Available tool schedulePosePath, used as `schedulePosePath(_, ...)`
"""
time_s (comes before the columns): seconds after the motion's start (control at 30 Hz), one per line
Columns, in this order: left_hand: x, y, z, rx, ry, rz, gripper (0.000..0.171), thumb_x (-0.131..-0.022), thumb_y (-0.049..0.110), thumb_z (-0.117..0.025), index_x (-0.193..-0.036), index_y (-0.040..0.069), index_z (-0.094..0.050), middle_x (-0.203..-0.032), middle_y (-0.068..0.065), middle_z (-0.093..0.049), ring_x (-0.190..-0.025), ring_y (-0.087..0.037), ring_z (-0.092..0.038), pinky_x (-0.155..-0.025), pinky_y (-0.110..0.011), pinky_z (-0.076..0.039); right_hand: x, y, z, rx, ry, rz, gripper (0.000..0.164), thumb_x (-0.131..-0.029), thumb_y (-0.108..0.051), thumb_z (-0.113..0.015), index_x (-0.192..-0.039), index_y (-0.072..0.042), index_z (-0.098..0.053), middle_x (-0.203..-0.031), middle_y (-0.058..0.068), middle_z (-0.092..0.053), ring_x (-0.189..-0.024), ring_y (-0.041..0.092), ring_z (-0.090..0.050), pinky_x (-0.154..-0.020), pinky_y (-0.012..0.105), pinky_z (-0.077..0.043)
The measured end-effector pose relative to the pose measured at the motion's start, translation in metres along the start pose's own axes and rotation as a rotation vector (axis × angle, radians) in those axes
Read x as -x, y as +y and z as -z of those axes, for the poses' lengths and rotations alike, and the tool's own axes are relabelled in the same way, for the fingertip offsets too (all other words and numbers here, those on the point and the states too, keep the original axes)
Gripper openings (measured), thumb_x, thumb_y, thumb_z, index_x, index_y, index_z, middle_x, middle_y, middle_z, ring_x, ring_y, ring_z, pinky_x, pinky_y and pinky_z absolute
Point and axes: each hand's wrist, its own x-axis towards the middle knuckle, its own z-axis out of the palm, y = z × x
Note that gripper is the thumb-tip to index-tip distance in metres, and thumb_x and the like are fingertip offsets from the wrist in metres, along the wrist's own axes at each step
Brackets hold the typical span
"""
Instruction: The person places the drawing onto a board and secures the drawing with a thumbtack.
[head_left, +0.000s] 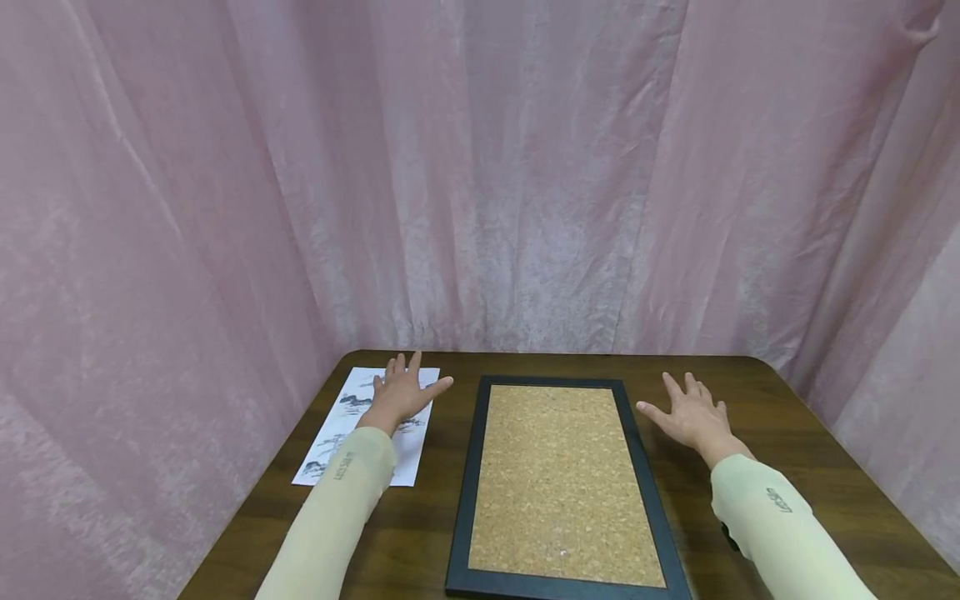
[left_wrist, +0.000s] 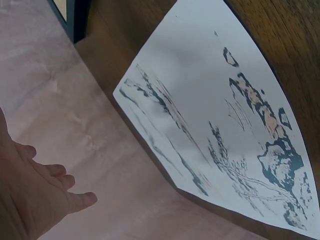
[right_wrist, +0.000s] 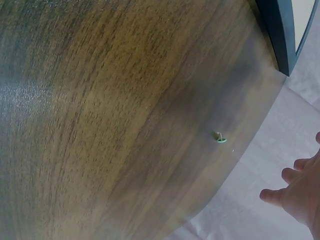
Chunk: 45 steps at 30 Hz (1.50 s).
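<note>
Dark wood table (head_left: 787, 417) has a black-framed cork board (head_left: 564, 479) flat in the middle. Ink landscape print (head_left: 352, 429) lies left, under the spread left hand (head_left: 402, 393). Right hand (head_left: 693, 414) hovers spread, empty, near a green pushpin (right_wrist: 221, 138).

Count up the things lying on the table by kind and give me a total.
Cork board in a black frame: 1
Paper sheet with an ink landscape print: 1
Green pushpin: 1
Total: 3, all on the wooden table
</note>
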Motion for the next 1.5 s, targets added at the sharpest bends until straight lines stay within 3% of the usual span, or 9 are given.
schedulePosePath(0.43, -0.001, -0.026, 0.011, 0.071, 0.016, 0.032, 0.105, -0.072, 0.08, -0.035, -0.147, 0.016, 0.0, -0.147, -0.023, -0.006, -0.133, -0.042, -0.004, -0.097, -0.064, -0.009, 0.001, 0.004, 0.005, -0.008, 0.025, 0.001, 0.1, -0.079, -0.076, -0.029, -0.145, -0.005, -0.007, -0.141, 0.036, -0.003, -0.122, 0.058, -0.004, -0.089, 0.071, -0.005)
schedulePosePath(0.77, 0.007, -0.047, 0.023, 0.158, 0.039, 0.048, 0.1, -0.078, 0.073, -0.041, -0.147, 0.011, -0.004, -0.146, -0.025, -0.012, -0.13, -0.045, -0.011, -0.096, -0.064, -0.016, 0.004, 0.005, 0.01, -0.034, 0.051, -0.003, 0.095, -0.083, -0.071, -0.033, -0.144, -0.002, -0.01, -0.139, 0.037, -0.008, -0.121, 0.058, -0.01, -0.088, 0.071, -0.012)
schedulePosePath(0.97, 0.01, -0.061, 0.027, 0.186, 0.056, 0.059, 0.096, -0.081, 0.068, -0.043, -0.146, 0.009, -0.006, -0.146, -0.026, -0.011, -0.131, -0.045, -0.007, -0.098, -0.062, -0.013, 0.005, 0.008, 0.011, -0.062, 0.062, -0.011, 0.093, -0.084, -0.068, -0.035, -0.144, 0.0, -0.012, -0.138, 0.038, -0.009, -0.12, 0.059, -0.011, -0.086, 0.071, -0.016)
schedulePosePath(1.3, 0.019, -0.087, 0.032, 0.28, 0.093, 0.063, 0.097, -0.08, 0.065, -0.049, -0.145, 0.004, -0.011, -0.144, -0.026, -0.017, -0.13, -0.044, -0.014, -0.099, -0.058, -0.018, 0.008, 0.01, 0.011, -0.137, 0.051, -0.019, 0.093, -0.085, -0.067, -0.033, -0.143, 0.002, -0.011, -0.136, 0.039, -0.011, -0.118, 0.059, -0.015, -0.086, 0.07, -0.019)
schedulePosePath(1.5, 0.025, -0.105, 0.034, 0.414, 0.079, 0.109, 0.093, -0.083, 0.057, -0.053, -0.145, 0.003, -0.008, -0.144, -0.026, -0.017, -0.13, -0.042, -0.018, -0.098, -0.056, -0.024, 0.011, 0.011, 0.014, -0.184, 0.054, -0.024, 0.089, -0.088, -0.063, -0.034, -0.142, 0.005, -0.013, -0.134, 0.041, -0.013, -0.117, 0.059, -0.017, -0.087, 0.069, -0.02)
